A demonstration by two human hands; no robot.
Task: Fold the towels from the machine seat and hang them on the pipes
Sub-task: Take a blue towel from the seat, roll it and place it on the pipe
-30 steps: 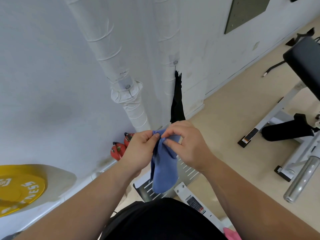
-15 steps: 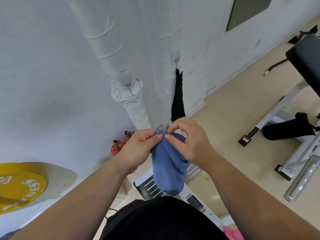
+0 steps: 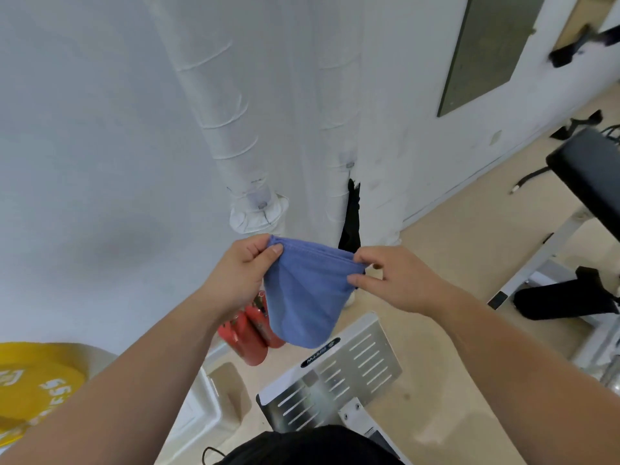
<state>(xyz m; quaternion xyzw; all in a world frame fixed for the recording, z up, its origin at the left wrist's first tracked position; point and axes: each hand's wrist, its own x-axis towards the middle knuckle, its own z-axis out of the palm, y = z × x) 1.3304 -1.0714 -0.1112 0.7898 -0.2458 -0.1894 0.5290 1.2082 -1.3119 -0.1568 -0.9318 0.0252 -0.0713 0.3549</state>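
Note:
A small blue towel (image 3: pixel 303 297) hangs folded in front of me, its top edge stretched flat between my hands. My left hand (image 3: pixel 240 273) pinches the left top corner with thumb and fingers. My right hand (image 3: pixel 392 278) pinches the right top corner. Straight ahead, two white wrapped pipes run down the wall: the left pipe (image 3: pixel 218 105) with a bulky joint, and the right pipe (image 3: pixel 339 129). A black cloth (image 3: pixel 350 219) hangs beside the right pipe.
Red objects (image 3: pixel 250 333) stand on the floor by the wall. A slotted metal footplate (image 3: pixel 335 374) lies below the towel. A yellow weight plate (image 3: pixel 33 387) sits at lower left. A black padded machine seat (image 3: pixel 590 176) and white frame are on the right.
My hands have moved apart, spreading the towel's top edge out flat; before, both pinched it bunched together. The towel has risen slightly toward the pipes.

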